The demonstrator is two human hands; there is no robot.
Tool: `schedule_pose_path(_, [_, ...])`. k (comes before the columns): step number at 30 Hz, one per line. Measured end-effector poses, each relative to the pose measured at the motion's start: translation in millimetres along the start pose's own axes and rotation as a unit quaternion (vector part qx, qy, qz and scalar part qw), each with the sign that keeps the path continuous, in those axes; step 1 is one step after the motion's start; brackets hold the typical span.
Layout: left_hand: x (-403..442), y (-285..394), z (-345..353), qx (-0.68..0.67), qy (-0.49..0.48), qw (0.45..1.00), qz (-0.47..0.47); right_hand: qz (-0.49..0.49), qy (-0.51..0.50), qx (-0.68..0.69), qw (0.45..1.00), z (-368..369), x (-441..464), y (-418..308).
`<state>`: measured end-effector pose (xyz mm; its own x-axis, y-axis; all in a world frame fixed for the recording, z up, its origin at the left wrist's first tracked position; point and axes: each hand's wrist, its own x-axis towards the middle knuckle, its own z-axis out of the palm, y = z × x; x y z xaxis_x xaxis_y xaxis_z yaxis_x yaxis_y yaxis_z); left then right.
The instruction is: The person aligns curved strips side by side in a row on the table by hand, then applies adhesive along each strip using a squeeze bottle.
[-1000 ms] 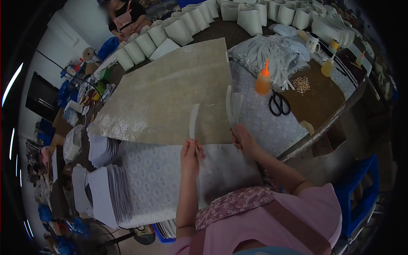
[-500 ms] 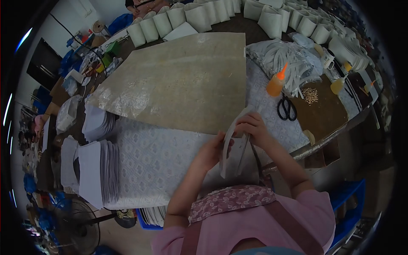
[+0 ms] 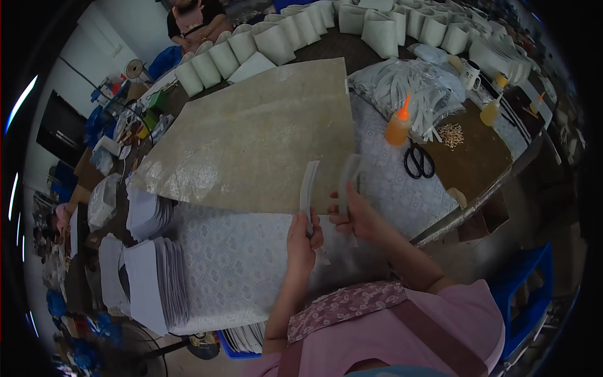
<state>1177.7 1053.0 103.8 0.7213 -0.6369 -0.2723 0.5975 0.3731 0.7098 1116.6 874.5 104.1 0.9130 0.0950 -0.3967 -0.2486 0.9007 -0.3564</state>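
My left hand [image 3: 303, 242] is closed on a pale curved strip [image 3: 308, 185], which stands up from the fingers over the front edge of a large tan sheet [image 3: 251, 138]. Close by on the right, my right hand [image 3: 355, 217] grips more pale strips [image 3: 347, 176], blurred by motion. The two hands are apart. Beyond my right hand are an orange-tipped glue bottle [image 3: 397, 129] and black scissors [image 3: 419, 161], both on the patterned tablecloth [image 3: 226, 264].
Stacked white pieces [image 3: 154, 283] stand at the left. A plastic bag of strips [image 3: 402, 88], a small pile of beads [image 3: 450, 135] and a brown board [image 3: 474, 157] lie at the right. White pouches [image 3: 242, 47] line the back; a person [image 3: 195, 25] sits beyond.
My hands were together around the strips half a second ago; now they are apart, each with strips. The camera view has also shifted.
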Motion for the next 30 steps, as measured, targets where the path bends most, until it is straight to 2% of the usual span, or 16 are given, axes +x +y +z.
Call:
schedule_pose_path(3, [-2, -4, 13, 0.022, 0.078, 0.996, 0.049, -0.023, -0.090, -0.026, 0.995, 11, 0, 16])
schedule_pose_path(6, [-4, -10, 11, 0.022, 0.089, 0.991, 0.099, -0.127, -0.062, -0.090, 0.986, 0, 19, 35])
schedule_pose_path(12, [-3, -31, 13, 0.144, 0.100, 0.974, 0.144, -0.147, 0.051, -0.124, 0.980, 6, 17, 51])
schedule_pose_path(16, [9, -59, 5, 0.407, 0.131, 0.869, 0.250, -0.134, 0.011, -0.110, 0.985, 5, 5, 52])
schedule_pose_path(18, [9, -62, 9, 0.501, 0.096, 0.803, 0.309, -0.138, -0.042, -0.131, 0.981, -15, 4, 47])
schedule_pose_path(19, [6, -65, 11, 0.543, 0.080, 0.767, 0.333, -0.145, -0.012, -0.110, 0.983, -23, 2, 46])
schedule_pose_path(22, [-24, -56, 42, 0.546, 0.055, 0.807, 0.220, -0.169, 0.055, -0.050, 0.983, -40, -5, 48])
schedule_pose_path(25, [-29, -71, 30, 0.603, 0.071, 0.768, 0.202, -0.211, 0.077, -0.015, 0.974, -49, -7, 49])
schedule_pose_path(28, [-27, -80, 24, 0.493, 0.064, 0.857, 0.137, -0.232, 0.086, -0.047, 0.968, -51, -18, 39])
schedule_pose_path(30, [-23, -81, 25, 0.494, 0.060, 0.855, 0.149, -0.230, 0.069, -0.109, 0.965, -55, -26, 32])
